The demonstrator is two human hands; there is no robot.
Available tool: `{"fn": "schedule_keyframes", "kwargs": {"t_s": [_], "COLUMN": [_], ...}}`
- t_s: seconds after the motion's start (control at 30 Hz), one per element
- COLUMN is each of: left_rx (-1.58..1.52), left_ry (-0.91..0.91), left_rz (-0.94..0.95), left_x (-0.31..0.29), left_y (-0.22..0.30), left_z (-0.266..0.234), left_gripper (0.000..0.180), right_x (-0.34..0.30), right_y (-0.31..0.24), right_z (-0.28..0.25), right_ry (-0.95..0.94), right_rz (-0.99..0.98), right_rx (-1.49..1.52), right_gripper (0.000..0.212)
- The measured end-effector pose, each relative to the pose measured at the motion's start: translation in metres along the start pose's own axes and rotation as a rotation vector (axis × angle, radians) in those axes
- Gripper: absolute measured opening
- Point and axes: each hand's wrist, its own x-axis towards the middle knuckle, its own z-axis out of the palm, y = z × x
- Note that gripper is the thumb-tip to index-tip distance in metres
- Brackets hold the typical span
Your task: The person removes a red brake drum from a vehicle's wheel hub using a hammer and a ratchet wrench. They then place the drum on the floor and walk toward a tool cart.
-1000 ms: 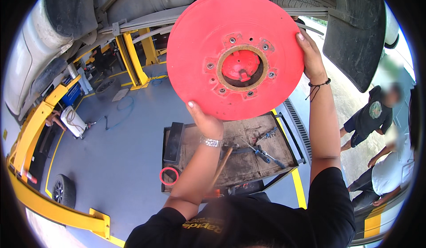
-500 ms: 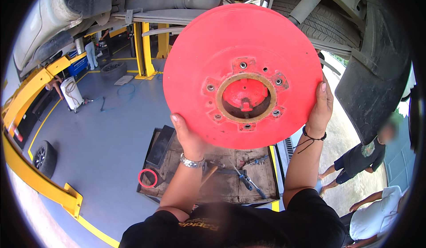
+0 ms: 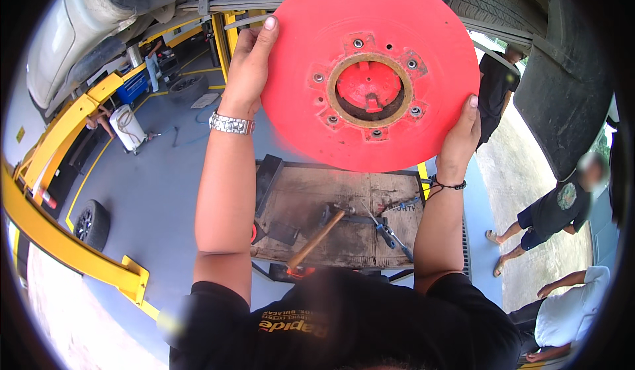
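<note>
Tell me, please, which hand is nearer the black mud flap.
Right: the right hand holds the red drum by its right edge, left of the mud flap; the left hand is farther, at the drum's left edge.

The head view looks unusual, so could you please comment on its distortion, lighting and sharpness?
Head view: the yellow lift arm bows along the dark round border; head view: the ground at lower left is washed out nearly white; head view: a hazy smudge softens part of the black shirt, while the bolt holes in the red drum look fairly crisp.
</note>
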Motion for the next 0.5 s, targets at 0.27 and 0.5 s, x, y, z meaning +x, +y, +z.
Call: {"fn": "schedule_keyframes", "kwargs": {"t_s": [0.27,0.5], "left_rx": [0.224,0.284], "left_ry": [0.114,0.119], "left_rz": [0.12,0.152], "left_x": [0.03,0.022], "left_y": [-0.039,-0.032], "left_z": [-0.009,-0.002], "left_gripper": [0.074,0.073], "right_x": [0.013,0.016], "right_y": [-0.003,-0.002], "right_z": [0.015,-0.001], "right_ry": [0.119,0.128], "right_rz": [0.028,0.057], "right_rx": [-0.083,-0.271], "right_gripper": [0.082,0.085]}}
